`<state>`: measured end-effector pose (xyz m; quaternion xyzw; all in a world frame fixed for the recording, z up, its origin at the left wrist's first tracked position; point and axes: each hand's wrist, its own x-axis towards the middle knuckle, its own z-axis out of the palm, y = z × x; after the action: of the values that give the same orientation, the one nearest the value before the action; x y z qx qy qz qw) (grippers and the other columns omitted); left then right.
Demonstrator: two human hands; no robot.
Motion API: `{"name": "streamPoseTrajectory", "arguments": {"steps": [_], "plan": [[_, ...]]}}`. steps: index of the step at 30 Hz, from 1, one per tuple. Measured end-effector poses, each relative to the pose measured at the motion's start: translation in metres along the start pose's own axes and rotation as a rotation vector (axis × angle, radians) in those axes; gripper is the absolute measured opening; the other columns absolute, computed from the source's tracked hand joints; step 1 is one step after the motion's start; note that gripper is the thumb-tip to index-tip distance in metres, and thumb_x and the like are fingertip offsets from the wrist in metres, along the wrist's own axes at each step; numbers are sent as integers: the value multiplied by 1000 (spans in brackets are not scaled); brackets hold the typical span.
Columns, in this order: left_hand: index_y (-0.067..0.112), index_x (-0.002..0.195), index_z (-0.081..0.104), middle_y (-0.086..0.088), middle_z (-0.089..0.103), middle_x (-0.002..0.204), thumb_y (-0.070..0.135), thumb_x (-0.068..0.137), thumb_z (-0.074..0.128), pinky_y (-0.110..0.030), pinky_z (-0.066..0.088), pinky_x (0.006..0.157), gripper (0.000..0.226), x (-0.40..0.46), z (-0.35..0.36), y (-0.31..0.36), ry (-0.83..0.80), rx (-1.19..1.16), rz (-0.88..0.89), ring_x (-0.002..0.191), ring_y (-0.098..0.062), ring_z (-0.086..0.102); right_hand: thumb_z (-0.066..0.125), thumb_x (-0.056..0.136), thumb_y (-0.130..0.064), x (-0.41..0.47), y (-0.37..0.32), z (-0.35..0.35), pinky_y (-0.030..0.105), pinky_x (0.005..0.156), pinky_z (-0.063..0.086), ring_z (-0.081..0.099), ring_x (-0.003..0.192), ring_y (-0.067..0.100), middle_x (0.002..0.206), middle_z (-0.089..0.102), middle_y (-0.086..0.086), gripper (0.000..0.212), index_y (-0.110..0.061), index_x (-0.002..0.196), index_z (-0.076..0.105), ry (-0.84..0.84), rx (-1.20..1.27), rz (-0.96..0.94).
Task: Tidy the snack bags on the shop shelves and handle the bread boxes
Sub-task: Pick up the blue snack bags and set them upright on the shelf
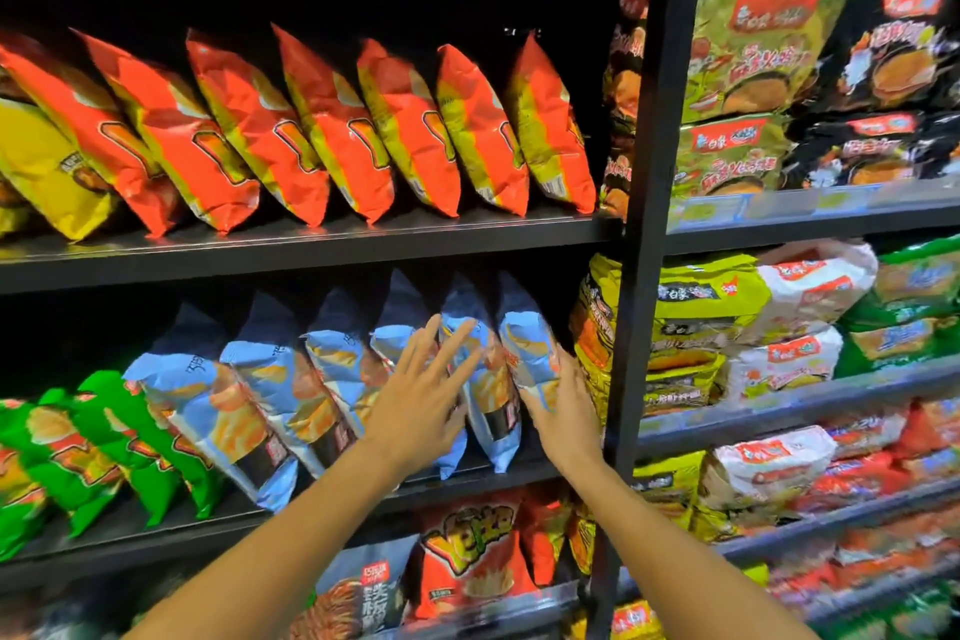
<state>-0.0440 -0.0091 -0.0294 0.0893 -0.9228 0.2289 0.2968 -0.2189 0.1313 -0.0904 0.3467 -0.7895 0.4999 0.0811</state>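
While left hand [415,400] lies flat, fingers spread, on blue bags [483,379], right hand [561,395] grasps rightmost bag [524,348].

Black metal shelving [311,250] fills the view, its boards stacked in tiers. A black upright post [641,224] divides two bays.

Black upright post [644,224] divides the frame right of centre. Right of it, stacked instant-noodle multipacks [753,42] fill several tiers; price-tag rail [810,205] along upper right shelf edge.
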Motion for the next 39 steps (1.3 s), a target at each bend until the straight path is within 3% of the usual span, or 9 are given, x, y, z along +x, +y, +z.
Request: {"name": "streamPoseTrajectory", "arguments": {"steps": [7,12,17,22,24,27,30,33,39], "plan": [[19,155,44,-8,18,171,34,93,62,-59,21,123,66,-1,3,4,-3,-67,-42,157,-44,6,61,101,-44,-26,-23,-24,26,108,40,45,141,8,155,48,-14,61,-36,156,36,150,180,-12],[20,149,49,-7,18,170,31,94,66,-58,29,120,58,-7,-17,21,47,-290,-102,157,-39,4,68,98,-43,-64,-29,-39,36,104,52,55,131,5,143,59,-16,60,-42,152,42,229,268,36],[36,157,30,22,14,164,52,101,54,-28,13,122,63,-38,-52,83,68,-898,-340,154,-1,3,75,93,-37,-100,-41,-54,10,102,41,47,130,-14,138,54,-29,62,-38,150,49,298,278,-41],[47,160,8,24,18,167,63,93,62,-42,26,126,87,-45,-61,125,35,-1463,-496,154,0,19,77,91,-25,-125,-38,-46,33,114,44,46,144,11,153,51,-8,69,-20,154,48,277,223,-180],[47,158,14,25,32,162,61,89,69,-39,33,123,89,-46,-63,132,79,-1582,-531,150,-2,32,79,91,-12,-136,-36,-43,36,119,39,38,150,15,160,43,-4,76,-16,157,42,205,200,-248],[45,155,21,36,49,146,53,86,74,-24,41,115,88,-47,-70,132,194,-1664,-659,138,7,46,69,98,-27,-155,-38,-42,36,125,30,28,156,23,167,31,2,76,-21,162,30,82,118,-426],[36,153,35,26,59,141,52,86,72,-36,43,117,79,-52,-63,115,312,-1644,-809,134,0,54,70,99,-26,-165,-36,-53,43,125,30,28,156,26,167,34,2,67,-16,158,40,-23,80,-552],[28,140,55,11,67,135,52,86,72,-49,45,114,62,-65,-49,97,263,-1659,-855,128,-11,62,67,98,-23,-160,-46,-78,43,120,37,39,150,21,158,45,-4,58,-17,152,47,-2,288,-383],[27,126,60,16,74,120,68,75,77,-24,56,92,67,-96,-38,97,25,-1679,-787,114,-9,69,73,82,-65,-117,-59,-107,26,108,49,52,139,9,153,52,-5,88,-36,155,33,-105,799,95]]}}
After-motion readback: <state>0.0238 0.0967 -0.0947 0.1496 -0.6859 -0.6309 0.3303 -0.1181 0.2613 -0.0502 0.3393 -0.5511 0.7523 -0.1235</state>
